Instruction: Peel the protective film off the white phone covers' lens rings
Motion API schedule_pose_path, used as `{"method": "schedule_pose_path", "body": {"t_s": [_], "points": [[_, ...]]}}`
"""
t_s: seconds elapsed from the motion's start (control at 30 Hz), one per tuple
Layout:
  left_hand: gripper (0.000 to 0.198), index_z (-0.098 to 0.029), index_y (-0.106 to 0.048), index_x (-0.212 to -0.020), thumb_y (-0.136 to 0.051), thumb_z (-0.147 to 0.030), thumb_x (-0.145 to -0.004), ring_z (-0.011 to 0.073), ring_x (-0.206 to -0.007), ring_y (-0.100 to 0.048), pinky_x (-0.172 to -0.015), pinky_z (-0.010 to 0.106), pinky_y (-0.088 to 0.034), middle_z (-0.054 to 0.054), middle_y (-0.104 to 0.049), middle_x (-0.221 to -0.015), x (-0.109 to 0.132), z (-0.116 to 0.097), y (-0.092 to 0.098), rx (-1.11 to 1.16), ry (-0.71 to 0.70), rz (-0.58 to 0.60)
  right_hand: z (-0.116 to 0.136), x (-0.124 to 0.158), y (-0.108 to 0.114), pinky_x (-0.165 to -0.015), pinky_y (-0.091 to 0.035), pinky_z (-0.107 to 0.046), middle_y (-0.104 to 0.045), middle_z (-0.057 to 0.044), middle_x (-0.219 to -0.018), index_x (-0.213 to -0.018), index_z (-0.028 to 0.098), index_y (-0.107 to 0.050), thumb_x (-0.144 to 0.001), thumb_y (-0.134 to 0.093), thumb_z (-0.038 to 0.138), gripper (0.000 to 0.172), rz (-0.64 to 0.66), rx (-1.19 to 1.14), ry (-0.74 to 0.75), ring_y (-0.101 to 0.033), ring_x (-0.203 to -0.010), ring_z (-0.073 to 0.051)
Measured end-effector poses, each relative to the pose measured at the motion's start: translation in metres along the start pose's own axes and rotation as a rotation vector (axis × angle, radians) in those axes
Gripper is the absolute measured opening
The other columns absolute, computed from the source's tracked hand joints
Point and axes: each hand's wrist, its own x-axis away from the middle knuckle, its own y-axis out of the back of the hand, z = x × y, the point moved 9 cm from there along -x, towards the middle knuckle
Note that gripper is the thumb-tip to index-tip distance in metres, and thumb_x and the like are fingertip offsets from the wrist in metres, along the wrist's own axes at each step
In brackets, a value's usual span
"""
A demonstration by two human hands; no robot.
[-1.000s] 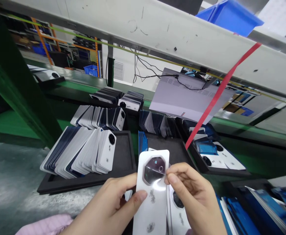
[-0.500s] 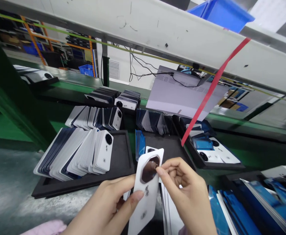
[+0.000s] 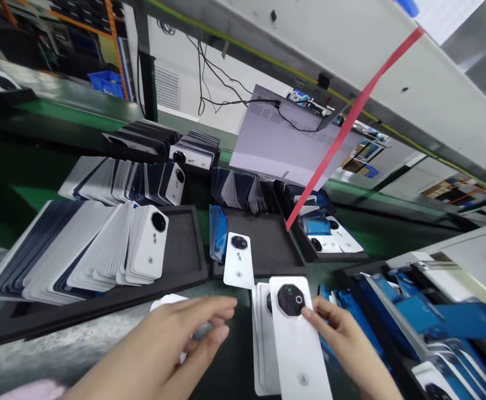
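My right hand pinches a white phone back cover by its upper right edge, thumb on the face near the dark round camera window. It is held over a small stack of white back covers. My left hand is empty, thumb and fingers apart, to the left of that stack. Partly hidden behind the left hand, a white piece lies on the bench. One more white back cover leans at the front edge of the middle black tray, beside several blue-filmed covers.
To the left, a black tray carries a long row of covers. Blue-filmed pieces fill a tray at the right. A red strap hangs from the overhead shelf. A grey panel stands behind.
My left hand has let go of the cover. My right hand has kept it and moved it right and down over the stack. The view has shifted to the right.
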Motion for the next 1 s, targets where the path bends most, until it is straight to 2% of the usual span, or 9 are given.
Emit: {"method": "schedule_pose_path", "body": {"t_s": [0.07, 0.1, 0.2, 0.3, 0.37, 0.47, 0.57, 0.77, 1.0], "points": [[0.044, -0.03, -0.072, -0.132, -0.047, -0.043, -0.098, 0.0319, -0.103, -0.079, -0.086, 0.04, -0.064, 0.006, -0.081, -0.123, -0.007, 0.004, -0.036, -0.03, -0.03, 0.188, -0.033, 0.001, 0.0, -0.057, -0.036, -0.028, -0.05, 0.003, -0.059, -0.064, 0.019, -0.062, -0.081, -0.07, 0.068, 0.052, -0.039, 0.052, -0.045, -0.046, -0.059, -0.016], [0.045, -0.026, -0.07, -0.135, -0.046, -0.039, -0.099, 0.0346, -0.115, -0.074, -0.099, 0.048, -0.059, 0.01, -0.078, -0.128, -0.01, 0.013, -0.056, -0.02, 0.033, 0.266, -0.047, 0.001, -0.003, -0.058, -0.036, -0.028, -0.049, 0.003, -0.059, -0.063, 0.02, -0.061, -0.08, -0.07, 0.069, 0.052, -0.067, 0.073, -0.061, -0.047, -0.059, -0.017], [0.059, -0.011, -0.057, -0.148, -0.059, -0.033, -0.093, 0.0406, -0.14, -0.054, -0.117, 0.057, -0.042, 0.02, -0.058, -0.152, -0.019, 0.028, -0.111, -0.003, 0.087, 0.364, -0.078, 0.002, -0.014, -0.065, -0.042, -0.034, -0.056, 0.001, -0.061, -0.069, 0.022, -0.065, -0.083, -0.067, 0.065, 0.045, -0.168, 0.101, -0.08, -0.054, -0.063, -0.022], [0.071, -0.004, -0.046, -0.155, -0.063, -0.026, -0.089, 0.0358, -0.152, -0.038, -0.124, 0.051, -0.032, 0.022, -0.041, -0.162, -0.022, 0.044, -0.158, 0.034, 0.117, 0.426, -0.092, 0.008, -0.022, -0.092, -0.047, -0.046, -0.072, -0.011, -0.096, -0.095, 0.022, -0.071, -0.084, -0.068, 0.057, 0.037, -0.271, 0.072, -0.082, -0.065, -0.097, -0.035], [0.073, -0.001, -0.041, -0.156, -0.061, -0.027, -0.091, 0.0334, -0.155, -0.031, -0.126, 0.048, -0.028, 0.022, -0.031, -0.166, -0.023, 0.054, -0.176, 0.073, 0.114, 0.418, -0.097, 0.016, -0.027, -0.113, -0.035, -0.053, -0.066, -0.019, -0.131, -0.12, 0.019, -0.068, -0.08, -0.073, 0.054, 0.053, -0.306, 0.02, -0.089, -0.054, -0.13, -0.041], [0.074, 0.002, -0.037, -0.157, -0.058, -0.03, -0.094, 0.0317, -0.157, -0.024, -0.128, 0.047, -0.023, 0.02, -0.022, -0.168, -0.023, 0.067, -0.189, 0.137, 0.094, 0.362, -0.104, 0.028, -0.039, -0.124, -0.026, -0.052, -0.057, -0.02, -0.15, -0.137, 0.017, -0.061, -0.073, -0.081, 0.05, 0.075, -0.234, -0.127, -0.123, -0.042, -0.147, -0.039], [0.073, 0.001, -0.037, -0.157, -0.057, -0.033, -0.096, 0.0321, -0.159, -0.019, -0.129, 0.049, -0.02, 0.02, -0.016, -0.169, -0.021, 0.081, -0.199, 0.197, 0.079, 0.303, -0.109, 0.032, -0.049, -0.117, -0.041, -0.05, -0.061, -0.019, -0.149, -0.141, 0.018, -0.058, -0.075, -0.081, 0.055, 0.079, -0.145, -0.332, -0.198, -0.051, -0.143, -0.037], [0.072, -0.004, -0.036, -0.16, -0.056, -0.027, -0.094, 0.0312, -0.16, -0.017, -0.124, 0.047, -0.035, 0.015, -0.011, -0.173, -0.024, 0.107, -0.221, 0.361, 0.082, 0.242, -0.106, 0.027, -0.059, -0.102, -0.054, -0.046, -0.078, -0.016, -0.121, -0.128, 0.015, -0.068, -0.079, -0.083, 0.053, 0.063, -0.062, -0.652, -0.316, -0.071, -0.118, -0.035], [0.069, -0.014, -0.035, -0.162, -0.057, -0.026, -0.097, 0.0295, -0.161, -0.015, -0.123, 0.042, -0.038, 0.01, -0.013, -0.176, -0.024, 0.114, -0.225, 0.554, 0.085, 0.224, -0.091, 0.02, -0.067, -0.084, -0.058, -0.036, -0.083, -0.01, -0.088, -0.106, 0.015, -0.074, -0.08, -0.083, 0.051, 0.045, 0.045, -0.707, -0.368, -0.079, -0.095, -0.029]]}}
